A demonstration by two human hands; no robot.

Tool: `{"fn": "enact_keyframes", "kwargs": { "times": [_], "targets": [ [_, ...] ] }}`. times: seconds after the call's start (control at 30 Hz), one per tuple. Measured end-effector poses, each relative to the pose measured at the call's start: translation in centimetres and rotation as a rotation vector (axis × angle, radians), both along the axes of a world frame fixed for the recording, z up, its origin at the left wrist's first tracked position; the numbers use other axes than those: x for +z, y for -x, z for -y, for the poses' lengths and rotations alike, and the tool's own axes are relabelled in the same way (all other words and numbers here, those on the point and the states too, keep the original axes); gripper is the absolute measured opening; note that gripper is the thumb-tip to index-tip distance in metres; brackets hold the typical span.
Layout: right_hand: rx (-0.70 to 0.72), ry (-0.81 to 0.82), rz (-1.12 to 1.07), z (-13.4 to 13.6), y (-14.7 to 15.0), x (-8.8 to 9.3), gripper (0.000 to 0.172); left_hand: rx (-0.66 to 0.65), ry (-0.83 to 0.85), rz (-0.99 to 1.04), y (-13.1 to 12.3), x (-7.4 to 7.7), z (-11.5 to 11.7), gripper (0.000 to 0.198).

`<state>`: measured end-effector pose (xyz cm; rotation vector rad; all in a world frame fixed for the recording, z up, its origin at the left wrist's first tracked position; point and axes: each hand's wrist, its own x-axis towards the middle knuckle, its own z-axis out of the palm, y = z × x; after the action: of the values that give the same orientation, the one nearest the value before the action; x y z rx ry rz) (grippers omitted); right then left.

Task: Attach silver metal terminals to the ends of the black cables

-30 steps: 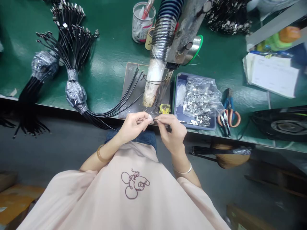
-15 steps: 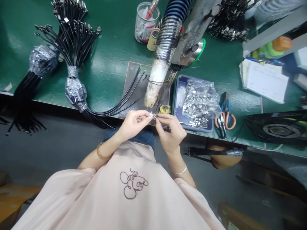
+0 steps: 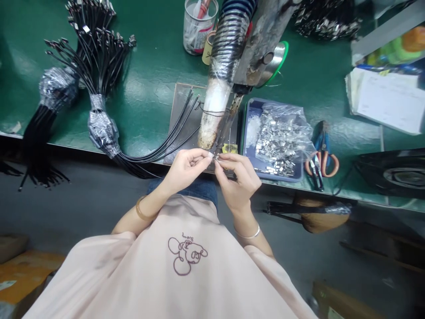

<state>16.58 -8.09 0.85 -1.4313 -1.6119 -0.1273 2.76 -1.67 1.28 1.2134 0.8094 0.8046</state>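
Observation:
My left hand is closed in a pinch at the table's front edge; whatever lies between its thumb and forefinger is too small to make out. Facing it, almost fingertip to fingertip, my right hand pinches a small metal piece, probably a connector. Just beyond both hands hang the white nozzle of a hose and a soldering iron. Black cables from a wrapped bundle run in from the left, their ends on a dark board.
Right of my hands a blue tray holds many metal connectors and a plastic bag. Pliers lie beside it. A solder spool, a clear cup and papers are farther back. Wrapped cable bundles lie left.
The view has shifted slightly, so the tray and pliers appear farther right. My fingertips are a little farther apart, and the small metal piece sits at my right fingertips.

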Motion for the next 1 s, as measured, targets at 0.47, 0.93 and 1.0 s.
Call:
{"fn": "enact_keyframes", "kwargs": {
  "times": [0.47,0.93,1.0],
  "targets": [
    [0.082,0.052,0.026,0.4,-0.7,0.0,0.014,-0.109,0.000,-0.039,0.6,-0.2,-0.2,0.029],
    [0.188,0.228,-0.301,1.5,-2.3,0.7,0.009,-0.308,0.066,-0.013,0.7,-0.1,1.7,0.041],
    [0.103,0.213,-0.266,2.0,-2.1,0.5,0.007,-0.315,0.165,0.036,1.0,-0.2,1.4,0.046]
  ]
}}
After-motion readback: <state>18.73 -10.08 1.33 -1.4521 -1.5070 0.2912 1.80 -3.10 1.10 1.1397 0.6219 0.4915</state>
